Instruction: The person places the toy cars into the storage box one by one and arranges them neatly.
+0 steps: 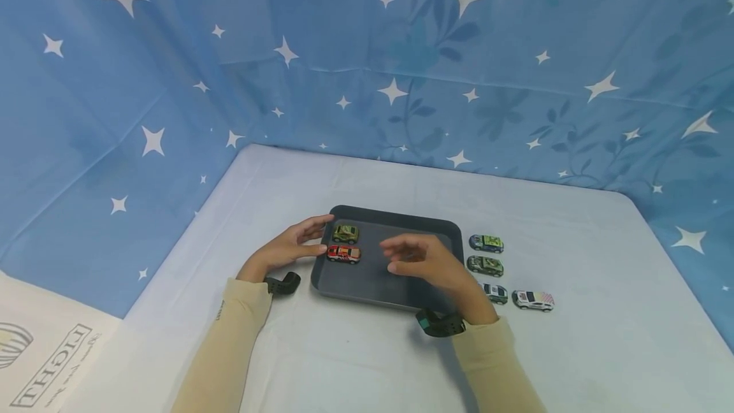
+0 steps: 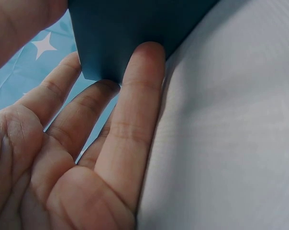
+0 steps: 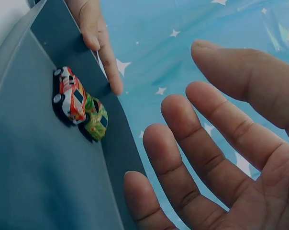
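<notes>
Brightly red-white car point(image 1: 344, 254), mottled green car point(image 1: 346, 234), hands point(image 1: 291, 246) point(image 1: 429, 264) loosely unclenched, left touching dark tray point(image 1: 367, 287)

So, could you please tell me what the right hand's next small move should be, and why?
I'd probably move the right hand to the blue-and-green car beside the tray: the hand holds nothing, the red car and green car sit inside, with bare space beside them.

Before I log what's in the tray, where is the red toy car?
In the head view, the red toy car sits inside the dark tray at its left side, just below the tray's green car and near the left hand.
</notes>
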A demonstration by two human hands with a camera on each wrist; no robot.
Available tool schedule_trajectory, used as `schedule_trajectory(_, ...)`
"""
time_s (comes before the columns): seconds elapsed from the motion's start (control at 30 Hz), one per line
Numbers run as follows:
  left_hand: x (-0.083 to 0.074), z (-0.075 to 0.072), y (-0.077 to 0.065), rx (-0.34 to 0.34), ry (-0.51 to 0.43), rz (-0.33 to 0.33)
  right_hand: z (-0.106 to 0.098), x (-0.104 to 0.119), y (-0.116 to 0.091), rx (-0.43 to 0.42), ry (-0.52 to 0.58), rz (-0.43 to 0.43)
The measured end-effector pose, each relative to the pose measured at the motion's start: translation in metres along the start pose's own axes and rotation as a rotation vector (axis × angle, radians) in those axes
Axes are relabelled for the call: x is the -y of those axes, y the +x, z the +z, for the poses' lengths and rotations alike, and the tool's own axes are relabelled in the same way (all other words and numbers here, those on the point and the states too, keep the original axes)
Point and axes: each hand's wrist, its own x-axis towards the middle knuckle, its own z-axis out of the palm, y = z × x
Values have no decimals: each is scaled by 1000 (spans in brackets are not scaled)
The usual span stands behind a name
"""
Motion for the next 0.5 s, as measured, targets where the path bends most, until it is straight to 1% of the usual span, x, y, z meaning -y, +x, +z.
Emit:
schedule_trajectory(0.13, 1, 0, 1, 3, 8, 5, -7, -1, -7, -14, -25, 3)
schedule_trajectory(0.3, 1, 0, 0, 6, 9, 20, -14, -4, -14, -23, -49, -17)
schedule_trajectory(0.5, 1, -1, 0, 9, -4, 17, -22, -8, -22, -25, -62, -20)
